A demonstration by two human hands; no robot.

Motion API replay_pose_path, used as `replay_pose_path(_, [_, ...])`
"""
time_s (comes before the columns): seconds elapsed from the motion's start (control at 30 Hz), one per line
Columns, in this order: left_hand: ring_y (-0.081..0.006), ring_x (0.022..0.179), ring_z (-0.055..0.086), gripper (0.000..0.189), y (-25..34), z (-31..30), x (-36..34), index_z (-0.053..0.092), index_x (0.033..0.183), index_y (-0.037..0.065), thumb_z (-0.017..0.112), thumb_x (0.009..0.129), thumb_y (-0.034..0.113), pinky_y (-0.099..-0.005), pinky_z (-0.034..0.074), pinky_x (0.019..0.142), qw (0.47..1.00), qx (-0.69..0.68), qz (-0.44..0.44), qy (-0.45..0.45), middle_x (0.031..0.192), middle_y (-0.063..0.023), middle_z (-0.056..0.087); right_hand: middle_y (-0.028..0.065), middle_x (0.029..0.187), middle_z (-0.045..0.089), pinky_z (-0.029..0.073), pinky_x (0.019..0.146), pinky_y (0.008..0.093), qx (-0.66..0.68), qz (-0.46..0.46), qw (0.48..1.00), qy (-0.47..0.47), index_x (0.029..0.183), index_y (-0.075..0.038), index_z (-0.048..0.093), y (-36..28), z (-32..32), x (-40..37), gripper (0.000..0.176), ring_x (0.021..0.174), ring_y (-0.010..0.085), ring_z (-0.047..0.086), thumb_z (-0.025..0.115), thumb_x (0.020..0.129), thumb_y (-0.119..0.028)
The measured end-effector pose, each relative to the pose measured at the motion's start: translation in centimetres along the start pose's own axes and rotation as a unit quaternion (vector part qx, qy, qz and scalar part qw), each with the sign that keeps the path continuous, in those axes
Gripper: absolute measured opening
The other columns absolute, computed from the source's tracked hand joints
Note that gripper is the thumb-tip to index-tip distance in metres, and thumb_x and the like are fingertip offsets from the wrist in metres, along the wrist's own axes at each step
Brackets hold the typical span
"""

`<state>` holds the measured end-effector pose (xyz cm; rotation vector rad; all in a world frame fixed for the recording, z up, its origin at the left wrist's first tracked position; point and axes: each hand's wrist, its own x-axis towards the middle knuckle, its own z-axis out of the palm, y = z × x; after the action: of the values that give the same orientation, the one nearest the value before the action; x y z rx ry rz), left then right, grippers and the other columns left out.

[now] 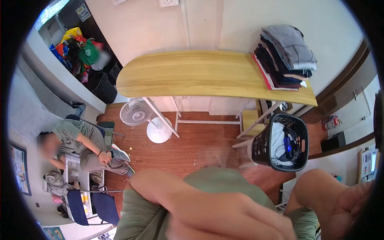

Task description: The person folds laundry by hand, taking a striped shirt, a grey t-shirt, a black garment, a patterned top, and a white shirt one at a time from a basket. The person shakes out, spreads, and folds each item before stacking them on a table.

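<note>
My left hand is close to the camera at the bottom centre, in front of my green clothing. It is blurred by motion, and its fingertips run to the lower edge, so I cannot see whether it holds anything. At the lower right edge, my right hand is raised with its fingers curled; what they hold, if anything, is hidden. Neither hand touches the wooden table. A stack of folded clothes lies on the table's right end. Below that end stands a black laundry basket with clothes inside.
A white fan stands under the table's left side. Another person sits at the left, near a dark blue chair. Bags and a dark basket fill the upper left doorway. A fire extinguisher is at the right.
</note>
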<state>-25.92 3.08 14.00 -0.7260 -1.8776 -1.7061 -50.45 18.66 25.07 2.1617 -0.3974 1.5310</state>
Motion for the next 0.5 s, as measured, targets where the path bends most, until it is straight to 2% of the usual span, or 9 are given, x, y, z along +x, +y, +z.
replay_pose_path(0.2, [-0.0151,0.068,0.048,0.012,0.9,1.0,-1.9,0.059,0.083,0.003,0.052,0.081,0.012,-0.0311,0.031,0.062,0.997,0.056,0.013,0.047,0.082,-0.0084,0.062,0.0102,0.115,0.061,0.048,0.087,0.0304,0.08,-0.001,0.995,0.053,0.124,-0.003,0.052,4.5,1.8,-0.9,0.041,0.1,0.0174,0.059,0.046,0.095,-0.031])
replay_pose_path(0.5, [-0.015,0.073,0.049,0.014,1.5,6.3,-2.9,0.06,0.087,0.003,0.052,0.083,0.014,-0.0312,0.034,0.066,0.981,0.152,0.032,0.115,0.084,-0.0071,0.063,0.0096,0.114,0.061,0.049,0.086,0.0302,0.222,0.016,0.969,0.11,0.123,-0.003,0.052,9.8,7.0,-1.7,0.04,0.099,0.0172,0.06,0.046,0.095,-0.031])
